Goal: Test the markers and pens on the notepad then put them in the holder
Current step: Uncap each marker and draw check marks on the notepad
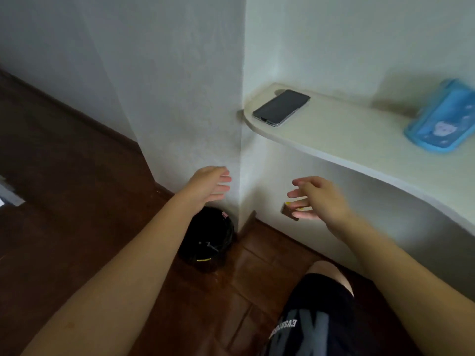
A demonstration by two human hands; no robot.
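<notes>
Left hand (210, 185), right hand (320, 199) spread — blue case (440, 122) slants up-right.

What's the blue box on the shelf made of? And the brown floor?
The blue case looks like soft, slightly shiny plastic or coated fabric, with rounded edges and a printed cartoon. The blur leaves that open. The floor looks like glossy brown tile or polished wood, going by the straight seams and soft reflections.

A phone (281, 107) lies at the ledge's (334, 134) left end, a pencil case (439, 122) well to its right. A helmet (205, 240) rests on the floor (77, 188) below.
</notes>
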